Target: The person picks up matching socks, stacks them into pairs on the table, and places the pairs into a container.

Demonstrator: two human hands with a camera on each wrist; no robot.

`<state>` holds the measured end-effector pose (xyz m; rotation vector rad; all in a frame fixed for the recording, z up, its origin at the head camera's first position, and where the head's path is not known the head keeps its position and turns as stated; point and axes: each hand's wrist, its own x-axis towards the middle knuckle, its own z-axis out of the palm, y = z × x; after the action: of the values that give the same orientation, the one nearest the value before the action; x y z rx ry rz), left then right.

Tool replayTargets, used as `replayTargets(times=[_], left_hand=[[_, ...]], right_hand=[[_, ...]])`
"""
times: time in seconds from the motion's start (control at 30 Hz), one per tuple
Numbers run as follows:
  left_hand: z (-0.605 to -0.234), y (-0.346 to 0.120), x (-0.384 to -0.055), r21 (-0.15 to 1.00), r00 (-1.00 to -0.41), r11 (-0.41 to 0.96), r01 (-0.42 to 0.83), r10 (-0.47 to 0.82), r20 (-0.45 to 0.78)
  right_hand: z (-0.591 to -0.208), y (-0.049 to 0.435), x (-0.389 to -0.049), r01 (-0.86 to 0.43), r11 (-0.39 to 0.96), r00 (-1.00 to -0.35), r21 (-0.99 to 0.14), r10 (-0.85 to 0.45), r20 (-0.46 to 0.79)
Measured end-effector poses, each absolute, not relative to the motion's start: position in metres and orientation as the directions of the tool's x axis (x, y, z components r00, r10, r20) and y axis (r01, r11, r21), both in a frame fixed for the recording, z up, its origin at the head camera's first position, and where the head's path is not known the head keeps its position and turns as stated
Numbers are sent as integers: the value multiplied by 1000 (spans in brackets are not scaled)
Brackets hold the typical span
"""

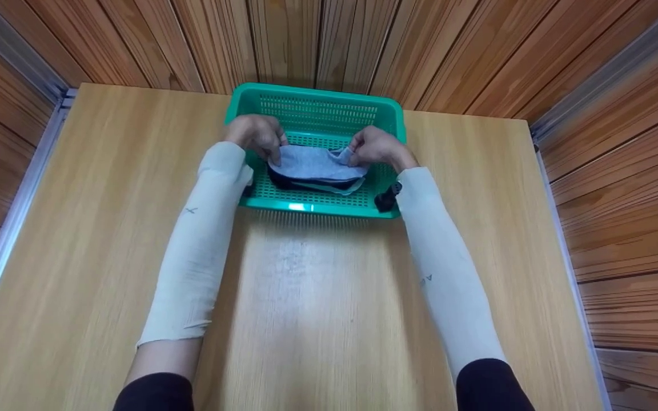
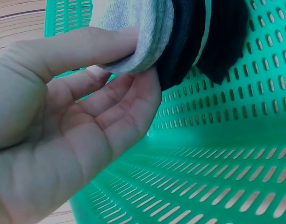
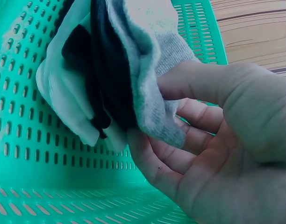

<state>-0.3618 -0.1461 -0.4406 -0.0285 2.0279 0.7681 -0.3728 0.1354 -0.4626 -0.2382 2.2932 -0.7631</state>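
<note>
A grey knit sock [image 1: 313,163] lies stretched sideways inside a green basket [image 1: 320,89], on top of other folded socks. My left hand [image 1: 257,137] pinches its left end, with the thumb over the grey knit and the fingers beneath, as the left wrist view shows. At the other end, my right hand [image 1: 376,147] grips the bunched grey edge between thumb and fingers. Right behind the grey layer in the right wrist view are a black sock [image 3: 112,70] and a whitish one [image 3: 63,88]. Much of these lower layers is hidden by the grey one.
The basket has slotted walls and stands on a wooden table [image 1: 306,297], close to the plank wall [image 1: 289,40] at the back. More plank walls rise on the left and right. Pale sleeves cover both forearms; a black device [image 1: 387,198] sits at the right wrist.
</note>
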Motion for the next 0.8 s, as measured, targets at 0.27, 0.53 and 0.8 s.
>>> replayTargets(times=[0.27, 0.53, 0.8], left_hand=[[-444, -145, -362, 468, -562, 820, -328, 229, -794], [-449, -144, -364, 463, -573, 838, -290, 236, -785], [-448, -144, -365, 463, -575, 824, -327, 216, -789]], right_hand=[[-468, 135, -374, 30, 792, -746, -609, -388, -541], [-471, 136, -377, 31, 790, -730, -613, -401, -553], [-470, 134, -379, 40, 795, -731, -606, -390, -560]])
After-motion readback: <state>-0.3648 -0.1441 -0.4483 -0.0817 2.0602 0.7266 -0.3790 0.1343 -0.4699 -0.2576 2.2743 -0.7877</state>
